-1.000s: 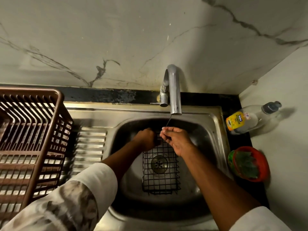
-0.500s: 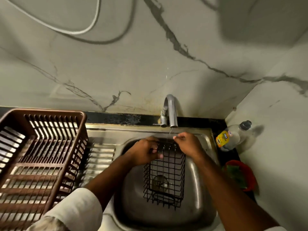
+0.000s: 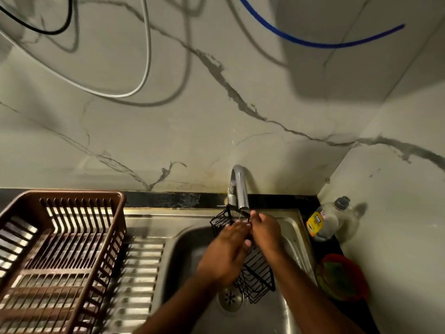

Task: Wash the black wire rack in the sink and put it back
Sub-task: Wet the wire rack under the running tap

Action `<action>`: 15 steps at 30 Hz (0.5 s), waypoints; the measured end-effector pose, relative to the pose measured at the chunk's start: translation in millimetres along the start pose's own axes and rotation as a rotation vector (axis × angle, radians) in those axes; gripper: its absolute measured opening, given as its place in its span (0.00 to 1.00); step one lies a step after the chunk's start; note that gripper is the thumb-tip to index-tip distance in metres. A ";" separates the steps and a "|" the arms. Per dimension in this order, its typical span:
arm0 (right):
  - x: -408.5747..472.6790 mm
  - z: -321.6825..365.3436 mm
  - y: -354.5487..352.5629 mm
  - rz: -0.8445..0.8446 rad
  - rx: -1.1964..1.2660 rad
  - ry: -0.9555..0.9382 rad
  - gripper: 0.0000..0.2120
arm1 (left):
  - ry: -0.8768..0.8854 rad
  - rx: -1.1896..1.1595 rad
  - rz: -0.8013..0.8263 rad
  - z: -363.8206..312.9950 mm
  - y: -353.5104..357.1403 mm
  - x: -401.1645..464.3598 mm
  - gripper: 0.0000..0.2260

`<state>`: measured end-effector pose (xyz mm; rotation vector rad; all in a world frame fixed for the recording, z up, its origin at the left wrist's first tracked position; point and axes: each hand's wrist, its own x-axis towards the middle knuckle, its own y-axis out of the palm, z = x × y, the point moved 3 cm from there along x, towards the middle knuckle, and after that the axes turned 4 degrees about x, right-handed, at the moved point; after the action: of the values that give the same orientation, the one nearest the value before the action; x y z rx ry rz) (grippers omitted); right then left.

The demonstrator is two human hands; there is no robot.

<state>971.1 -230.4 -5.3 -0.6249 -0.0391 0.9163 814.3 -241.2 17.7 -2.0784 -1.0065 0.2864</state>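
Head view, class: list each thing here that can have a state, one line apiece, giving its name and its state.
black wire rack: lifted, tilted, top at the tap
left hand: on the rack, grip unclear
right hand: holds the rack's top
tap: flow cannot be told
sink: drain uncovered
brown dish basket: upright, no dishes
dish soap bottle: lying down, capped

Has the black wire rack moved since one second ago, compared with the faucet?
Yes. The black wire rack lay flat over the drain; now it is raised and tilted, its top end up at the faucet, held by both hands.
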 end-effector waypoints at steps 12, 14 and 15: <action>-1.0 -11.9 -10.1 -0.095 0.291 -0.023 0.18 | -0.131 0.220 0.015 20.5 19.7 48.0 0.27; -2.4 -16.3 -8.9 -0.074 0.268 -0.046 0.17 | -0.190 0.176 0.079 28.0 16.9 58.5 0.26; -4.2 -17.4 -9.4 -0.063 0.264 -0.060 0.17 | -0.216 0.164 0.114 31.4 16.1 63.6 0.26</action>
<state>980.4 -246.3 -13.8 -0.3492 0.0087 0.8615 849.6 -182.4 -6.7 -1.9879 -0.9558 0.6418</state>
